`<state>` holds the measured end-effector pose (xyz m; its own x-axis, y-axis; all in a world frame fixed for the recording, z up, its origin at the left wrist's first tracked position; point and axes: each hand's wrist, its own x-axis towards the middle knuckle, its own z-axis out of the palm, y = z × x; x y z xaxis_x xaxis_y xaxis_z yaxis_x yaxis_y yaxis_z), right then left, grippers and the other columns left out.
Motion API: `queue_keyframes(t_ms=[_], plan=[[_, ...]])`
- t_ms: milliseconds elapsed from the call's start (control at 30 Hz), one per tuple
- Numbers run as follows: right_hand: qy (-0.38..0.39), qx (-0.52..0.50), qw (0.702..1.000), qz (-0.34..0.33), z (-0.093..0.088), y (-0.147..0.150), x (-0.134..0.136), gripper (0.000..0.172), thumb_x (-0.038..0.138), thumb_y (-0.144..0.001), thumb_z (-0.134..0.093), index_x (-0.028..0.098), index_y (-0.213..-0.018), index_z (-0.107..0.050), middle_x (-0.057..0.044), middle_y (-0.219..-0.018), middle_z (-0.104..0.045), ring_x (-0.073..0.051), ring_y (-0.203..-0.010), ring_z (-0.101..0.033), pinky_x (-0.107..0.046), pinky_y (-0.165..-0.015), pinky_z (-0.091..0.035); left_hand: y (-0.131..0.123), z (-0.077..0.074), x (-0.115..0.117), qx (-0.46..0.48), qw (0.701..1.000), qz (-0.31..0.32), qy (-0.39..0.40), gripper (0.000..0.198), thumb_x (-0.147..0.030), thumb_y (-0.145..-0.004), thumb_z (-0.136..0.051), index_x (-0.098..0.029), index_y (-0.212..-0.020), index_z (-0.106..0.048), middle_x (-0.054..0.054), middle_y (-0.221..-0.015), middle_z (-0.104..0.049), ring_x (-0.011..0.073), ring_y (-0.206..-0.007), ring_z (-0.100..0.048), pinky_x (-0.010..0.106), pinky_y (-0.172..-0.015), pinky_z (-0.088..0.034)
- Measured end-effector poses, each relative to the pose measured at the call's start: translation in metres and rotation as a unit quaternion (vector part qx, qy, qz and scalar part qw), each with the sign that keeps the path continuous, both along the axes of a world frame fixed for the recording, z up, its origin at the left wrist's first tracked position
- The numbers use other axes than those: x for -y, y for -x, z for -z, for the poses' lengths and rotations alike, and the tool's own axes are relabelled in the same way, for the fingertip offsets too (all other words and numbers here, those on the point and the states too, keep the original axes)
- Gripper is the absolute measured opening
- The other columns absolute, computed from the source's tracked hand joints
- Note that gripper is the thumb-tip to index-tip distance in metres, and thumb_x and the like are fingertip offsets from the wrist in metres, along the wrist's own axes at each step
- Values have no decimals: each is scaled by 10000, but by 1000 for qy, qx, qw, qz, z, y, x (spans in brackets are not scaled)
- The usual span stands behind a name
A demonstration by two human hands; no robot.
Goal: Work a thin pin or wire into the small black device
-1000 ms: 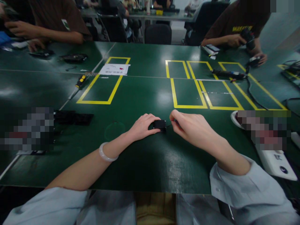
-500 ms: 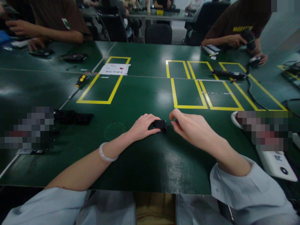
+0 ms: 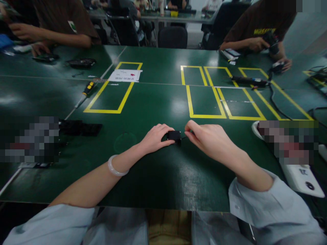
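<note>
A small black box [image 3: 174, 136] with tiny bright spots at its corners rests on the green table. The thumb and fingers of my left hand [image 3: 154, 139] grip it from the left side. From its right end a thin dark piece [image 3: 183, 137] reaches to the fingertips of my right hand [image 3: 204, 136], which are pinched together on it. Whether that piece is a cable or a slim tool I cannot tell, since my fingers cover most of it.
Yellow tape frames [image 3: 208, 116] mark the table, with a paper label [image 3: 125, 75] across one. A yellow-black screwdriver [image 3: 88, 88] lies at left, near black parts [image 3: 81, 128]. At right sits a white device [image 3: 301, 180]. Two co-workers handle items across the table.
My right hand's fingers have turned slightly and closed tighter round the thin piece. The box and my left hand stay in place.
</note>
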<state>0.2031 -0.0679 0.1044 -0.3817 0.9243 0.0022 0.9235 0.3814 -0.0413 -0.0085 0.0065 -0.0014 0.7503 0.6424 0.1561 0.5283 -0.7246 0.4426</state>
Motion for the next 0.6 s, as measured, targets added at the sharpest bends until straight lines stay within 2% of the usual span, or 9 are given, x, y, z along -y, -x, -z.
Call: queue_keyframes(t_ms=[233, 500, 600], plan=[[-1, -43, 999, -33, -1, -2, 2, 177, 258, -952, -358, 188, -1020, -507, -21, -772, -674, -143, -611, -588, -247, -520, -238, 0, -1, 1, 0, 1000, 0, 1, 376, -501, -904, -535, -214, -1145, -552, 67, -1106, -597, 240, -989, -527, 371, -867, -413], [7, -34, 999, -13, -2, 0, 1, 290, 424, -978, -355, 197, -974, -535, -14, -715, -663, -153, -597, -588, -254, -524, -227, 0, 1, 0, 8, 1000, -1, -2, 376, -495, -904, -541, -212, -1151, -546, 63, -1101, -596, 238, -989, -528, 369, -873, -413], [4, -7, 1000, -5, -1, 0, 1, 317, 421, -986, -328, 195, -967, -550, -22, -691, -662, -162, -587, -591, -262, -519, -213, 1, 1, 0, 6, 1000, -3, 2, 381, -495, -903, -539, -213, -1159, -543, 66, -1105, -596, 240, -987, -530, 371, -868, -416]])
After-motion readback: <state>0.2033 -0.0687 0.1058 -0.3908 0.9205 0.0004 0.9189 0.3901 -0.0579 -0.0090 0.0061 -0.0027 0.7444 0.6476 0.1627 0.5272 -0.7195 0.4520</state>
